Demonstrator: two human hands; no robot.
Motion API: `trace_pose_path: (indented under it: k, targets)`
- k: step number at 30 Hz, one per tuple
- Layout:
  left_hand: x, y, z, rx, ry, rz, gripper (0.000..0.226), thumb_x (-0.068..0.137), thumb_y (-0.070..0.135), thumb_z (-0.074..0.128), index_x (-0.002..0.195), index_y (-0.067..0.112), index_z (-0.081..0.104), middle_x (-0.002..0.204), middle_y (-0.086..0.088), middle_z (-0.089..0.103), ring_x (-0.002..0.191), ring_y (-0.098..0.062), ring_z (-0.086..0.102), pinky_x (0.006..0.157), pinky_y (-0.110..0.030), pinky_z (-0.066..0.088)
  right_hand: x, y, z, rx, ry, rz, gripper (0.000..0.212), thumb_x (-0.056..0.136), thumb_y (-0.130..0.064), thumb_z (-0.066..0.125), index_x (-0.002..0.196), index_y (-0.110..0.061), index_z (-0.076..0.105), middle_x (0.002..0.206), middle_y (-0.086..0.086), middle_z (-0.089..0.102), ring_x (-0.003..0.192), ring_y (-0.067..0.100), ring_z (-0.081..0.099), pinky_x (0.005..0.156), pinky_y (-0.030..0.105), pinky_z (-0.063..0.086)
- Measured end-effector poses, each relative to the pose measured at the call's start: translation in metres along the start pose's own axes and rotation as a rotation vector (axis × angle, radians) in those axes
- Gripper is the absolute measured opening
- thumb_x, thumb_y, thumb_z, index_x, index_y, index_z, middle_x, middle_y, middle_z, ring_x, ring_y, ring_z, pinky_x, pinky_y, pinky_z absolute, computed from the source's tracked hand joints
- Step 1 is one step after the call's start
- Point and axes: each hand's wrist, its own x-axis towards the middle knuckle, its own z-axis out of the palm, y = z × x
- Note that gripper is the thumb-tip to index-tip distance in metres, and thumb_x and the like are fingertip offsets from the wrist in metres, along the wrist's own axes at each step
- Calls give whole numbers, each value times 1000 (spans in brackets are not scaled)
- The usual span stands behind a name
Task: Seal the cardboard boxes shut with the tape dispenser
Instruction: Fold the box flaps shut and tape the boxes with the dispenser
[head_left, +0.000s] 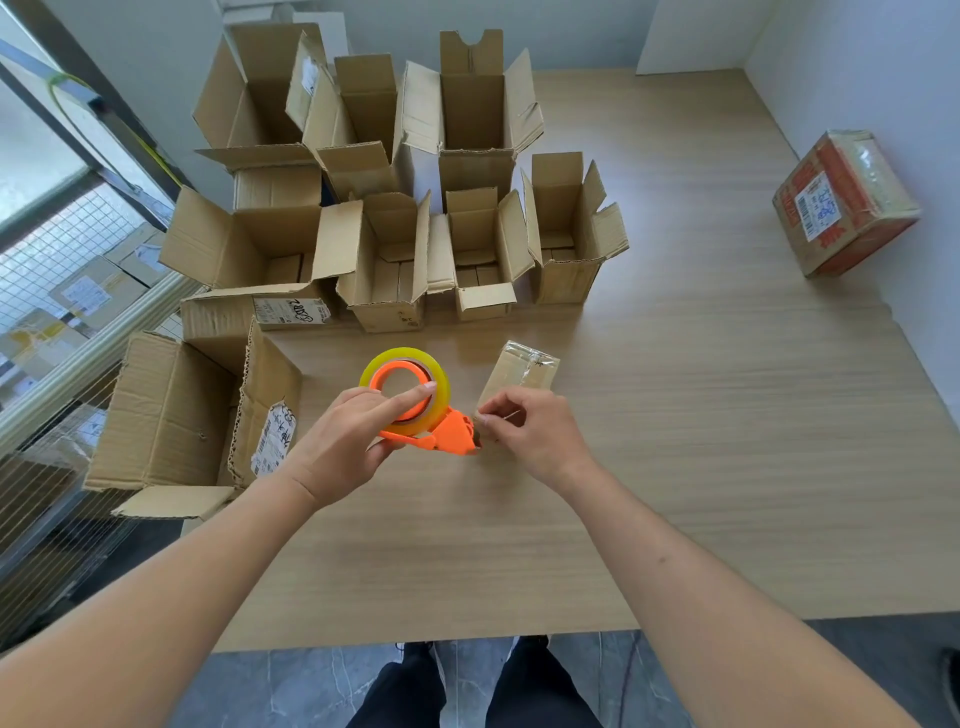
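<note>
An orange tape dispenser (449, 434) with a yellowish tape roll (439, 379) is held above the wooden table (675, 415). My left hand (345, 439) grips the dispenser, its index finger laid across the roll's core. My right hand (530, 431) pinches the tape end at the dispenser's cutter. A small flat cardboard box (519, 374) wrapped in clear tape lies just behind my right hand. Several open cardboard boxes (384, 260) stand at the back left of the table.
A large open box (176, 415) sits at the table's left edge beside my left arm. A sealed box with red tape and a label (844, 202) lies at the far right by the wall. A wire-mesh rack (78, 291) with parcels stands left of the table.
</note>
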Motion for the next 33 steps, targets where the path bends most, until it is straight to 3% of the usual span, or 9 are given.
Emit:
trace_pose_path:
  k: [4, 6, 8, 12, 15, 18, 24, 28, 33]
  targets:
    - [5, 0, 5, -74, -68, 9, 86, 85, 2, 76, 154, 33, 36, 93, 13, 55, 91, -21, 55, 104, -39, 37, -3, 6, 2, 74, 123, 88, 9, 79, -8, 84, 82, -17, 81, 73, -9, 75, 70, 9, 70, 75, 30, 58]
    - [7, 1, 4, -87, -150, 23, 88, 88, 5, 72, 154, 44, 29, 99, 14, 56, 96, -19, 55, 105, -41, 37, -4, 11, 3, 77, 163, 150, 11, 77, -10, 85, 80, -20, 82, 75, -11, 76, 74, 5, 71, 78, 28, 57]
    - [11, 2, 0, -91, -250, 36, 85, 95, 14, 65, 156, 51, 19, 110, 15, 55, 103, -16, 54, 105, -38, 35, -5, 17, 2, 35, 192, 215, 11, 76, -15, 87, 78, -24, 82, 76, -12, 76, 76, 4, 70, 78, 25, 55]
    - [27, 8, -9, -39, -311, 113, 67, 102, 44, 52, 156, 53, 13, 97, 13, 51, 87, -12, 49, 93, -32, 38, -16, 23, 1, -100, 206, 301, 7, 78, -20, 85, 78, -26, 81, 77, -12, 75, 78, 6, 69, 74, 24, 52]
    - [43, 5, -12, -34, -348, 117, 65, 99, 61, 46, 155, 56, 12, 101, 13, 63, 85, -13, 57, 88, -35, 43, -24, 25, 1, -109, 246, 335, 7, 80, -19, 83, 79, -26, 80, 77, -13, 74, 77, 6, 68, 72, 24, 50]
    - [57, -4, -12, -26, -371, 124, 65, 97, 63, 47, 153, 60, 13, 123, 13, 67, 89, -13, 60, 89, -35, 45, -25, 27, 3, -108, 291, 345, 7, 82, -21, 81, 80, -27, 80, 81, -12, 75, 80, 9, 69, 73, 26, 52]
    - [71, -26, -24, -25, -460, 49, 63, 95, 61, 54, 147, 68, 18, 89, 15, 58, 71, -7, 54, 66, -26, 39, -29, 35, -5, -164, 360, 393, 3, 84, -22, 79, 82, -23, 79, 84, -7, 76, 81, 14, 66, 69, 25, 44]
    - [70, -45, -28, 3, -493, 20, 64, 95, 60, 55, 148, 65, 21, 93, 16, 58, 73, 2, 53, 66, -19, 37, -32, 45, -9, -136, 333, 429, 7, 82, -22, 81, 76, -26, 77, 74, -11, 72, 78, 12, 67, 70, 25, 46]
    - [75, -56, -19, -2, -497, -15, 64, 94, 60, 56, 147, 67, 21, 95, 11, 60, 77, -3, 54, 70, -26, 42, -23, 47, -6, -130, 338, 416, 7, 81, -23, 82, 77, -26, 78, 75, -11, 73, 78, 11, 68, 72, 27, 51]
